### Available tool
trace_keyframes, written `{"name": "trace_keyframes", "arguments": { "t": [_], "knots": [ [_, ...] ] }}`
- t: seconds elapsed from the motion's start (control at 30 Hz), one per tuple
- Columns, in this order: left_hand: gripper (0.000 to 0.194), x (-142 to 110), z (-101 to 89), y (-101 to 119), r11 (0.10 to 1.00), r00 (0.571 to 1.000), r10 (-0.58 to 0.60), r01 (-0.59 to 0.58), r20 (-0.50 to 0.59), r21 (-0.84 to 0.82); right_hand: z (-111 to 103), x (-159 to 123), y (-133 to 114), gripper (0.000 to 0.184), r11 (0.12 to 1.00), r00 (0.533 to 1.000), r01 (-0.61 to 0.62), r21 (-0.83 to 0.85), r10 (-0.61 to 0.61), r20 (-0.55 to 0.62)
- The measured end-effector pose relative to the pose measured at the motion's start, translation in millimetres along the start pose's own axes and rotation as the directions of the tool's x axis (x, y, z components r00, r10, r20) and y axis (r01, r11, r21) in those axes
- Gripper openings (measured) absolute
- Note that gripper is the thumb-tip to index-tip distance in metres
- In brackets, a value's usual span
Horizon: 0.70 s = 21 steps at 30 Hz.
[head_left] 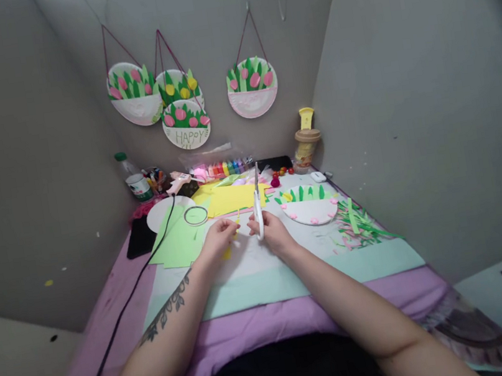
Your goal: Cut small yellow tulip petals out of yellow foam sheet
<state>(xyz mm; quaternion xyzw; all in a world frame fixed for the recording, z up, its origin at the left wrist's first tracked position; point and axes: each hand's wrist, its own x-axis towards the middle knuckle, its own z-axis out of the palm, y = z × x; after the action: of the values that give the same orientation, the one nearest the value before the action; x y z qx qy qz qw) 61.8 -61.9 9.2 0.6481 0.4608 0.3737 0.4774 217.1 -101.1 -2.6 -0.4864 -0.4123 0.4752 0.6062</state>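
Both hands, right (276, 232) and left (221, 238), are above my counter (125, 276). A decorated plate (310, 212) lies at two o'clock. My right grips scissors (259, 215), blades toward twelve; my left, at nine, pinches yellow paper (237, 216). Trimming seems underway; another snip calls for steady fingers.

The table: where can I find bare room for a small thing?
Mostly bare: the mint strip between left forearm and right forearm, bordered by purple cloth; white mat between right forearm and flower plate. Crowded: right side, paper strips; left, green sheets; back, bottle and cup.
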Motion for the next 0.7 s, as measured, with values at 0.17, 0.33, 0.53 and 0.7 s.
{"name": "trace_keyframes", "arguments": {
  "t": [0.17, 0.33, 0.53, 0.7],
  "knots": [
    [0.030, -10, 11.5, 6, 0.971, 0.998, -0.049, 0.056, 0.035, -0.231, 4, 1, 1, 0.038, 0.999, 0.999, 0.041, 0.020, -0.040, -0.027],
    [0.031, -13, 18.0, 7, 0.952, 0.997, -0.077, 0.080, 0.021, -0.295, 3, 4, 4, 0.034, 0.998, 0.996, 0.066, 0.025, -0.065, -0.053],
    [0.026, -15, 18.0, 7, 0.961, 0.994, -0.094, 0.107, 0.063, -0.256, 0, 5, 3, 0.033, 0.998, 0.996, 0.066, 0.006, -0.066, -0.063],
    [0.016, -15, 7.9, 8, 0.978, 0.994, -0.091, 0.101, 0.060, -0.182, -2, 6, 3, 0.032, 0.999, 0.997, 0.046, -0.003, -0.047, -0.063]
  ]
}}
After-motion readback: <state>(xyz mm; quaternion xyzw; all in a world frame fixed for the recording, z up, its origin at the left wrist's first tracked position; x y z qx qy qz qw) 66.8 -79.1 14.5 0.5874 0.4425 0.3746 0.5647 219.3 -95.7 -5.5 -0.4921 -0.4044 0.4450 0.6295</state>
